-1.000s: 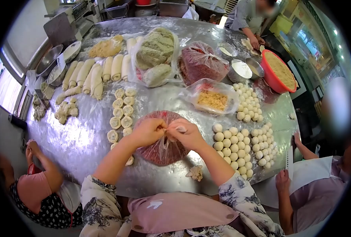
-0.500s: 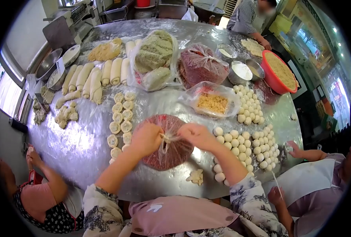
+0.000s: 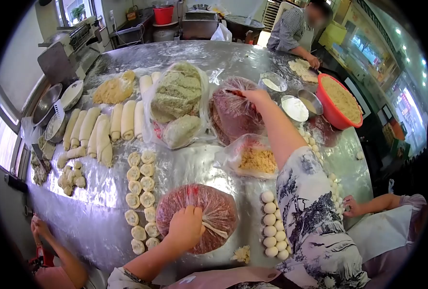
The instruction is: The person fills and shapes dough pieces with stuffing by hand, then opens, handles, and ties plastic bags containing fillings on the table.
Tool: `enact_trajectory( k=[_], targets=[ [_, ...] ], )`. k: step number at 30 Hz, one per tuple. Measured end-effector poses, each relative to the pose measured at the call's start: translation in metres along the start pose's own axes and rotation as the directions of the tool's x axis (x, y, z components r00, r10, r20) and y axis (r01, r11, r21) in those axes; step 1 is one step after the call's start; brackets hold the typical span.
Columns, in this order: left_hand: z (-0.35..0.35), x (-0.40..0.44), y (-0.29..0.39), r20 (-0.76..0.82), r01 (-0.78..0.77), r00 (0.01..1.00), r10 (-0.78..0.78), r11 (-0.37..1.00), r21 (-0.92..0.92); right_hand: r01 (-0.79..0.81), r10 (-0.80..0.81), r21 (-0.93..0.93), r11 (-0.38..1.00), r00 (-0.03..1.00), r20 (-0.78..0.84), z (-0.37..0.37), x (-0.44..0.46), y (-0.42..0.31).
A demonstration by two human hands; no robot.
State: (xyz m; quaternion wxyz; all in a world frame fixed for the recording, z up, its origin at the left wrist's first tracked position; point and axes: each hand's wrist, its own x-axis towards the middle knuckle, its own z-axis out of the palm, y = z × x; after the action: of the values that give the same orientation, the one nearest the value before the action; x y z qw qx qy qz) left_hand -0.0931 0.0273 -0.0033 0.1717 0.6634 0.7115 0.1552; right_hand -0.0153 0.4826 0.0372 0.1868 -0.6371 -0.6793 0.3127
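A clear plastic bag of dark red filling [image 3: 219, 207] lies in front of me, its gathered neck twisted with a pale tie. My left hand [image 3: 187, 226] is closed on the plastic at its top. Farther off, my right hand [image 3: 258, 99] reaches to a second plastic bag of dark red filling [image 3: 233, 118] and grips its top; the fingertips are partly hidden. Left of that bag stands a bag of grey-green filling [image 3: 175, 96]. A plastic bag of yellow crumbly filling [image 3: 256, 160] lies below my right forearm.
Dough rolls [image 3: 127, 120], coiled dough pieces [image 3: 133, 187] and round dough balls [image 3: 269, 218] lie on the metal table [image 3: 88, 216]. Bowls of white powder [image 3: 295, 108] and a red basin [image 3: 341, 103] stand at the right. Co-workers are at the far side, left and right.
My right hand has left the near bag's neck and moved forward to the far bag of red filling. My left hand stays on the near bag. The view has tilted up.
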Motion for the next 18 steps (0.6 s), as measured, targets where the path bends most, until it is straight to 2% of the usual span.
enact_trajectory(
  k=[2, 5, 9, 11, 13, 15, 16, 18],
  targets=[
    [0.005, 0.0, -0.003, -0.038, -0.023, 0.999, 0.023, 1.0, 0.003, 0.086, -0.102, -0.159, 0.984, 0.99, -0.095, 0.013, 0.026, 0.003],
    [0.004, -0.001, -0.003, -0.053, -0.02, 0.998, 0.02, 1.0, -0.008, 0.131, -0.146, -0.111, 0.985, 0.98, -0.135, 0.019, 0.043, 0.015],
    [-0.003, 0.003, -0.005, -0.004, -0.01, 1.0, 0.01, 0.994, -0.112, 0.017, -0.048, -0.2, 0.98, 0.987, -0.152, 0.016, 0.041, 0.015],
    [-0.011, 0.007, -0.004, 0.061, 0.018, 0.998, -0.008, 0.985, -0.169, 0.106, -0.116, -0.076, 0.991, 0.985, -0.13, 0.02, 0.049, 0.026],
    [-0.01, 0.011, -0.005, 0.056, 0.008, 0.998, 0.002, 0.984, -0.18, 0.062, -0.057, 0.069, 0.996, 0.995, -0.081, 0.022, 0.054, 0.028],
    [-0.011, 0.015, -0.005, 0.063, 0.025, 0.998, -0.012, 0.977, -0.21, -0.129, 0.126, 0.214, 0.968, 0.992, 0.027, -0.005, -0.002, -0.005],
    [-0.012, 0.017, -0.005, 0.079, 0.046, 0.997, -0.028, 0.971, -0.236, -0.141, 0.132, 0.309, 0.941, 0.99, 0.05, -0.003, 0.01, 0.003],
    [-0.015, 0.019, -0.003, 0.079, 0.089, 0.995, -0.068, 0.946, -0.311, -0.161, 0.146, 0.307, 0.938, 0.987, 0.073, -0.011, 0.025, 0.01]
  ],
)
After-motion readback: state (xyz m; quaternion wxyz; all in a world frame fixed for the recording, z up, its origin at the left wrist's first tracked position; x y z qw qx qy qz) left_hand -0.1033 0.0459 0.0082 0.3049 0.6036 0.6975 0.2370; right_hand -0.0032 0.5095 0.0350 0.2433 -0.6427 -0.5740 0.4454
